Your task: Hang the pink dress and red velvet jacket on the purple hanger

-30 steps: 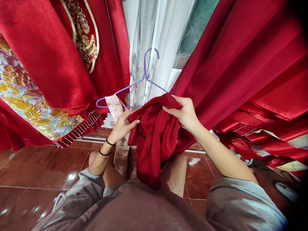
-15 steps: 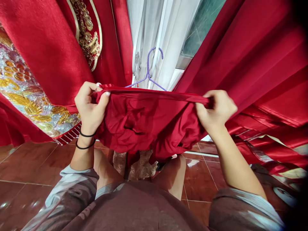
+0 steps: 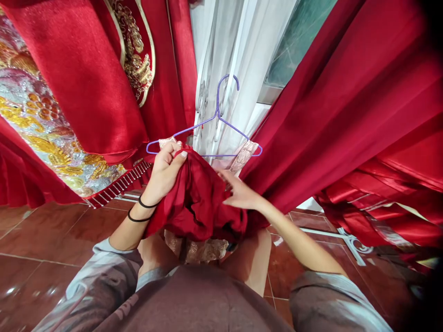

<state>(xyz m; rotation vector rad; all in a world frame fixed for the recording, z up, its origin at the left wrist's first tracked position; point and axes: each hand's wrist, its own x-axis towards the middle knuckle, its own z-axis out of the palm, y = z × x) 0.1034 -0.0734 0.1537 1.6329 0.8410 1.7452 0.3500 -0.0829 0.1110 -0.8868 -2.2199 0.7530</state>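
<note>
My left hand (image 3: pixel 168 168) pinches the top edge of a dark red cloth garment (image 3: pixel 197 198), which hangs bunched in front of my knees. Beside the garment's right side is my right hand (image 3: pixel 238 190), its fingers spread and slightly blurred; they hold nothing. Just beyond both hands hangs a purple hanger (image 3: pixel 218 110). Pale pink shiny straps (image 3: pixel 244 154) are looped over its two ends, and the piece they belong to is mostly hidden behind the red cloth. A shiny pinkish fabric (image 3: pixel 200 250) shows below the garment, between my legs.
Red garments with gold embroidery (image 3: pixel 133 50) and a sequined panel (image 3: pixel 44 124) hang at the left. Long red drapes (image 3: pixel 332 101) hang at the right. White sheer cloth (image 3: pixel 238 60) is behind the hanger. A white metal rack foot (image 3: pixel 353 246) stands on the brown tiled floor (image 3: pixel 41 240).
My right hand has let go of the garment's edge and moved inward, fingers spread. The stretched cloth has gone slack and bunched, uncovering the hanger's lower part and the pink straps.
</note>
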